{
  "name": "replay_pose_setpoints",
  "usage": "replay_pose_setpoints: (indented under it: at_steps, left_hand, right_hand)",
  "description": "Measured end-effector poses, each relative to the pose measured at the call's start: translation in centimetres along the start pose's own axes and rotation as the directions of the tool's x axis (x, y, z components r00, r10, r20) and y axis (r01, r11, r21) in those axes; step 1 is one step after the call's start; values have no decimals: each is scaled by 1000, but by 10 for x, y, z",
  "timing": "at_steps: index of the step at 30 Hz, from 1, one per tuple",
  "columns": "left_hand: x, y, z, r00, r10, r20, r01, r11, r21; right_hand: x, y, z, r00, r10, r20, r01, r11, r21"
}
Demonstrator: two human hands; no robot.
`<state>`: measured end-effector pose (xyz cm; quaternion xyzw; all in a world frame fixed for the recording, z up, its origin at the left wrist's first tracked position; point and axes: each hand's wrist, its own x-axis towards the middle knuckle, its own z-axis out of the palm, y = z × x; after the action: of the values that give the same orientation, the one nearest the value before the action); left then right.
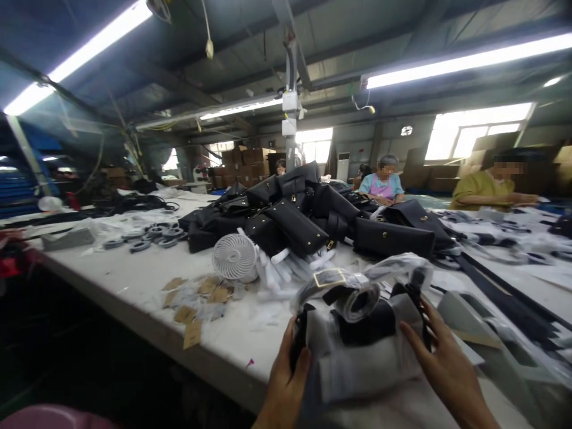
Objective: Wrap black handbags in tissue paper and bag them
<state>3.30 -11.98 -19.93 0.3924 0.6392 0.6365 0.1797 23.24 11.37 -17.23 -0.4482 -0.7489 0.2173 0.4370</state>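
Note:
A black handbag (366, 325) is held at the table's front edge, between my two hands. My left hand (288, 363) grips its left side, with the thumb on the near face. On the right side, my right hand (440, 351) has its fingers behind and its thumb in front. Blurred whitish wrapping (370, 372) covers much of the bag's near face. Across the top lies a clear plastic-wrapped handle (397, 265), together with a coiled strap (357, 304) in plastic. The bag's underside is blurred.
Black handbags (295, 220) are heaped mid-table behind a small white fan (235, 256). Brown tags (192, 333) and grey rings (158, 232) lie to the left. A grey moulded holder (482, 322) stands close on the right. Two people work across the table (134, 298).

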Motion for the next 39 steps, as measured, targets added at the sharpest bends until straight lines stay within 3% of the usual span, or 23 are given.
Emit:
replay_pose_setpoints:
  at_steps: [7, 11, 14, 19, 25, 30, 36, 39]
  left_hand:
    - [16, 6, 3, 1000, 11, 20, -9, 997, -72]
    - [13, 4, -1, 996, -69, 49, 72, 996, -58]
    - [15, -1, -1, 994, -99, 37, 101, 994, -49]
    - [23, -17, 6, 997, -81, -1, 81, 995, -57]
    - [37, -32, 31, 998, -43, -52, 39, 996, -80]
    - [44, -31, 46, 997, -28, -66, 27, 999, -24]
    - [40, -27, 36, 1000, -13, -1, 13, 999, -48]
    - [37, -26, 22, 998, 61, -34, -63, 997, -54]
  right_hand:
    - [10, 18, 9, 999, 50, 11, -48, 994, -102]
    - [4, 23, 13, 1000, -21, 15, 23, 995, -96]
    - [4, 19, 14, 1000, -5, -7, 5, 997, -73]
    - [11, 19, 17, 1000, 24, -9, -24, 998, 53]
    - [40, 32, 40, 998, -66, 3, 60, 918, 393]
    - [58, 36, 50, 996, -87, -3, 80, 905, 418]
    - [29, 23, 32, 995, 100, -15, -87, 920, 382]
    - [7, 8, 16, 984, 175, -19, -154, 910, 385]
